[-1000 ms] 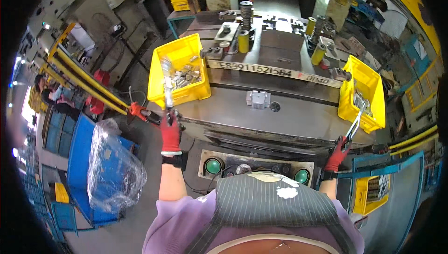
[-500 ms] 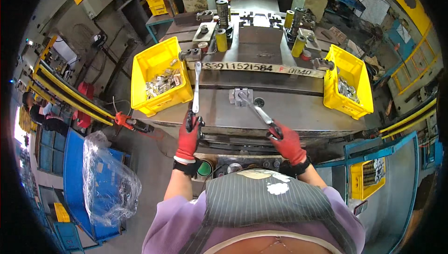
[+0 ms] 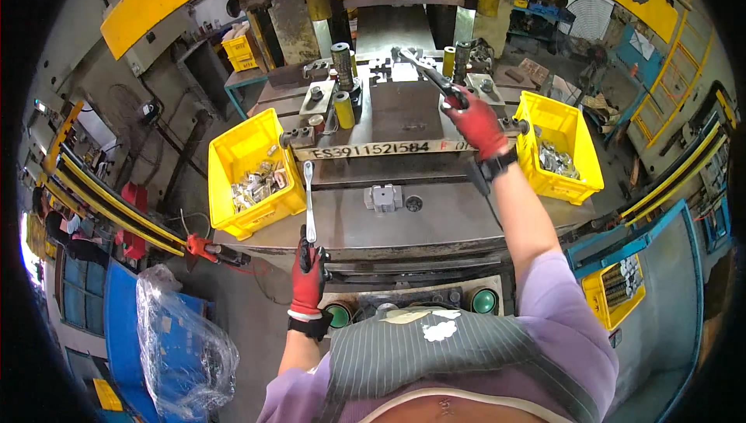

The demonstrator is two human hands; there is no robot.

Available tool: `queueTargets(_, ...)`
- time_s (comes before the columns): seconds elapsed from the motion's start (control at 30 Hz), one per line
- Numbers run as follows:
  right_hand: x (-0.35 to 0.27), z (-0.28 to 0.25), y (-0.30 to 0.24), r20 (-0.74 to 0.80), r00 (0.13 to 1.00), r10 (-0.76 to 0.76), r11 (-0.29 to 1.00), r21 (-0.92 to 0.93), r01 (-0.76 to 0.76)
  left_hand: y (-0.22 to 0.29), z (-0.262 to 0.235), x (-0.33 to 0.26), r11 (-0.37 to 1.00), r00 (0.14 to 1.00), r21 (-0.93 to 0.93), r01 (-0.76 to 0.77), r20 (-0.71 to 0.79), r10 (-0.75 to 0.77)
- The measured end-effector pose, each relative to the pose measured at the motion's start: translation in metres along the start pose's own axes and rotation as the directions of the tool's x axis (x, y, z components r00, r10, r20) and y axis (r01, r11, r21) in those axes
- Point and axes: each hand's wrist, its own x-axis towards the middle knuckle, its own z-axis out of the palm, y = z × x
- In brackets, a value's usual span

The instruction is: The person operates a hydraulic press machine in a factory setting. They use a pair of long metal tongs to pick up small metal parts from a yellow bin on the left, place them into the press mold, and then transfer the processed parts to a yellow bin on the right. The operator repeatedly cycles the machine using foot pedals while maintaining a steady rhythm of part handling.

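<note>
Tongs (image 3: 428, 72) stretch from the right hand (image 3: 476, 126) to the far middle of the press, tip at the bright metal plate (image 3: 405, 73). A sideways drift of the wrist could knock them against the yellow post (image 3: 449, 61) just to the right. The right arm reaches far, angled left, fingers closed around the handles; the left hand (image 3: 308, 279), near and low, grips a second pair of tongs (image 3: 310, 204) pointing away. Whether either tip pinches anything, I cannot tell.

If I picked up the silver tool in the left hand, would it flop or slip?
The tool is probably stiff: it juts straight out from the left hand. Its shiny, smooth-looking surface might feel slippery.
</note>
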Motion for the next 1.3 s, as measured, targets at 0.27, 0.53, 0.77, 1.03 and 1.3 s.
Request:
queueTargets(0.27, 0.095, -0.001, 0.051, 0.277, 0.959, -0.055, 0.991, -0.105, 0.087, -0.054, -0.027, 0.001, 0.996, 0.996, -0.054, 0.070, -0.052, -0.072)
queueTargets(0.53, 0.055, 0.059, 0.052, 0.663, 0.738, 0.122, 0.494, 0.604, -0.625, -0.066, -0.012, 0.001, 1.000, 1.000, 0.008, -0.010, -0.007, 0.010)
queueTargets(0.77, 0.046, 0.101, 0.037, 0.563, 0.819, 0.110, -0.001, 0.824, -0.566, -0.047, -0.013, 0.005, 0.989, 0.986, 0.028, -0.143, -0.089, 0.145)
queueTargets(1.03, -0.105, 0.053, 0.098, 0.128, 0.989, 0.075, 0.445, 0.883, -0.148, -0.045, -0.090, -0.017, 0.998, 0.918, -0.051, 0.038, -0.392, -0.055)
queueTargets(1.3, -0.409, -0.005, 0.201, -0.104, 0.391, 0.915, 0.371, 0.597, -0.711, -0.200, -0.178, -0.091, 0.810, 0.781, -0.201, 0.551, -0.220, -0.585)
